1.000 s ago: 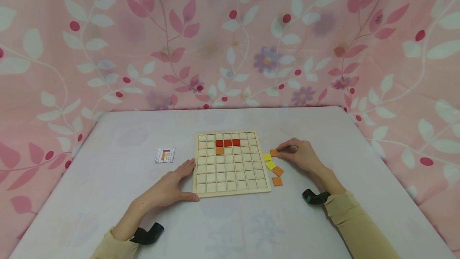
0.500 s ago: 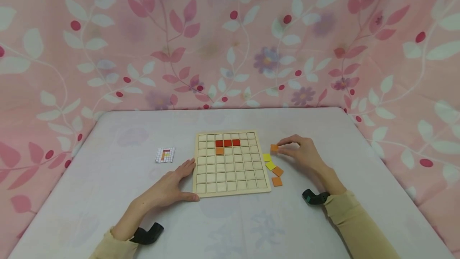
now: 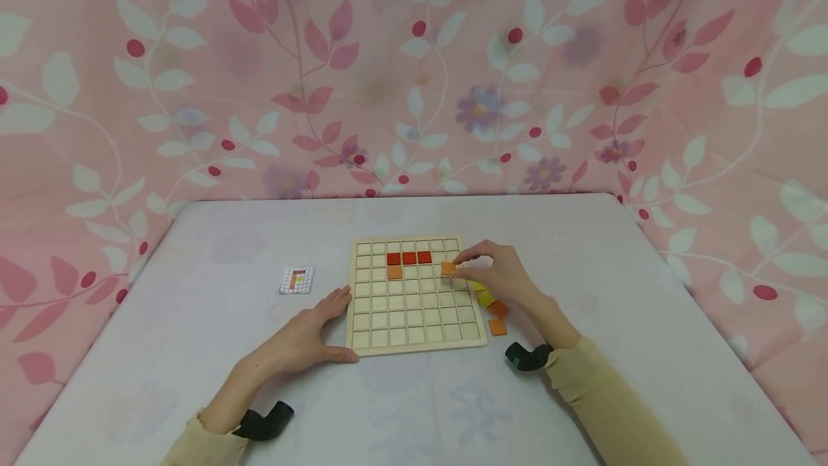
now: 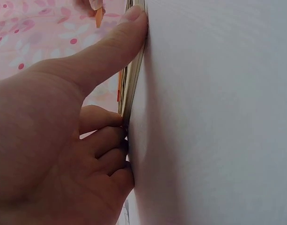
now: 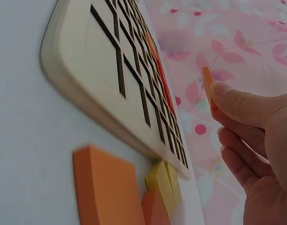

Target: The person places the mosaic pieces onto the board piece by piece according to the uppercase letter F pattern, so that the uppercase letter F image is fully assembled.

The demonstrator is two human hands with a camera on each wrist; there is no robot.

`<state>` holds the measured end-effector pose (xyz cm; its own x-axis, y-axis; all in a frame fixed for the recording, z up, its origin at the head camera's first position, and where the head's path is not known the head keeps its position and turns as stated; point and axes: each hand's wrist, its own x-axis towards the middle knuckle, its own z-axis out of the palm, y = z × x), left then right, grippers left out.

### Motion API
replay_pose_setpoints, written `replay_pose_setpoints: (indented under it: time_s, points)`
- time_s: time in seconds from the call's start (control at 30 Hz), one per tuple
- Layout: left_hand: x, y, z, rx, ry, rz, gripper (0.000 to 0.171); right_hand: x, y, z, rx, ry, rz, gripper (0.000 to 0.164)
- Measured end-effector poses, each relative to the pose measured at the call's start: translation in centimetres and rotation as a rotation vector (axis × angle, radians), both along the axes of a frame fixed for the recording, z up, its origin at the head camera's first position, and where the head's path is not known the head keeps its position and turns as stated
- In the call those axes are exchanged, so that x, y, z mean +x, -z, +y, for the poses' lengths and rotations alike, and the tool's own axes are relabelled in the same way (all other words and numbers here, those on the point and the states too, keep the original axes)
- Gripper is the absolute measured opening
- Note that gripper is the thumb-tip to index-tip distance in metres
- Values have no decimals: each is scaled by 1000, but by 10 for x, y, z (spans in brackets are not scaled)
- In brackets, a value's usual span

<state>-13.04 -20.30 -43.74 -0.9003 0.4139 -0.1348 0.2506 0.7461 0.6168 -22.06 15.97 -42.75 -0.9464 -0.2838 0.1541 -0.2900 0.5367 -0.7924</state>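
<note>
My right hand (image 3: 501,272) pinches an orange tile (image 3: 448,269) between thumb and index finger. The tile is raised over the right part of the board (image 3: 414,318), clear of its surface; I cannot tell which cell lies directly beneath it. My left hand (image 3: 304,333) is spread, fingertips at the board's left edge and thumb at its near-left corner.

Seated on the board: three red tiles (image 3: 409,258) in a row, with a placed orange tile (image 3: 394,272) directly below the leftmost. Beside the board's right edge: yellow tiles (image 3: 486,299) and spare orange tiles (image 3: 497,327). The card (image 3: 297,280), printed with a coloured grid pattern, lies left of the board.

Possible faults and causes:
- Dropped tile: my grip covers one edge only, so a slack pinch could let it slip or rotate.
- Poor seating: lowering it tilted or off-centre could leave it resting on a cell divider.
- Wrong cell: my fingers could mask the grid during alignment.
- Board shift: uneven pressure from my left hand could slide it.
- Disturbed spares: a low right wrist could brush them.
</note>
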Motion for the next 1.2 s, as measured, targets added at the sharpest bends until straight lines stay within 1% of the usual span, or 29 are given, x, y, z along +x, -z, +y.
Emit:
replay_pose_setpoints:
  time_s: [0.1,0.2,0.3,0.37,0.6,0.77,0.87,1.0,1.2]
  points:
    - [0,0,0,0,-3,-2,110,-1,1,-15,-32,-43,27,17]
    - [0,0,0,0,-4,-7,110,-1,2,-28,-53,-56,18,18]
    - [0,1,0,-3,-5,-14,111,-1,2,-39,-52,-51,-6,17]
    - [0,1,0,-4,-8,-17,111,-1,3,-47,-38,-56,-4,17]
    - [1,1,0,3,-9,-17,110,-4,4,-68,-24,-106,47,18]
    - [0,1,0,6,-9,-21,110,-2,12,-77,-25,-146,60,16]
    - [0,1,0,0,-10,-21,109,0,19,-79,-16,-145,59,15]
    - [0,0,-1,-6,-8,-17,109,1,27,-83,-11,-117,48,15]
    - [1,-1,-1,-3,-4,-13,108,3,32,-87,-30,-147,60,17]
